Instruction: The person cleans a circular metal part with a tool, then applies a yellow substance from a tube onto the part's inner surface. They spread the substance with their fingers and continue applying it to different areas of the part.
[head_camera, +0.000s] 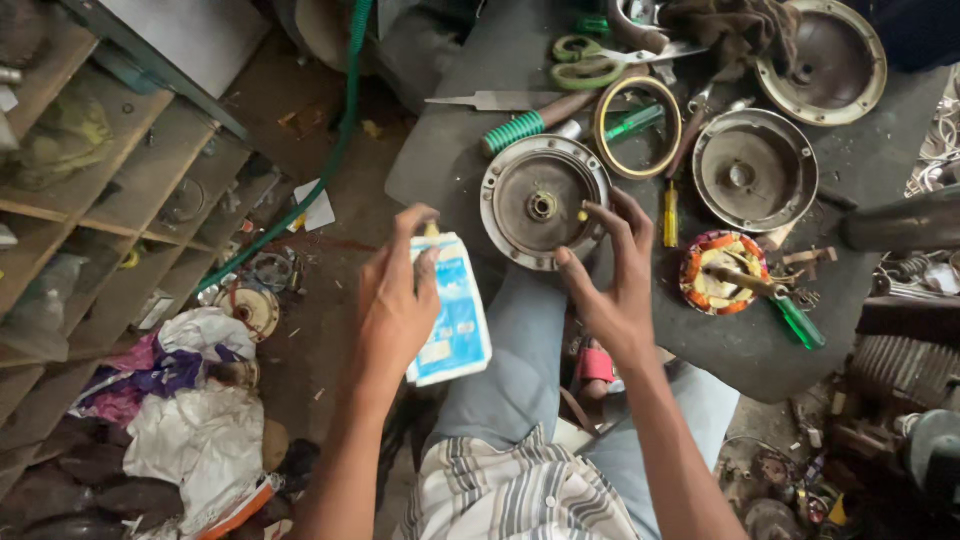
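A white-and-blue plastic squeeze pouch (452, 318) stood tilted, nozzle up, left of a round grey metal motor cover (543, 202) lying flat at the tabletop's near edge.

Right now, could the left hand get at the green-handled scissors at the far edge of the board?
Probably not easily: the left hand is full with a blue-and-white pouch, and the round metal cover lies between it and the scissors.
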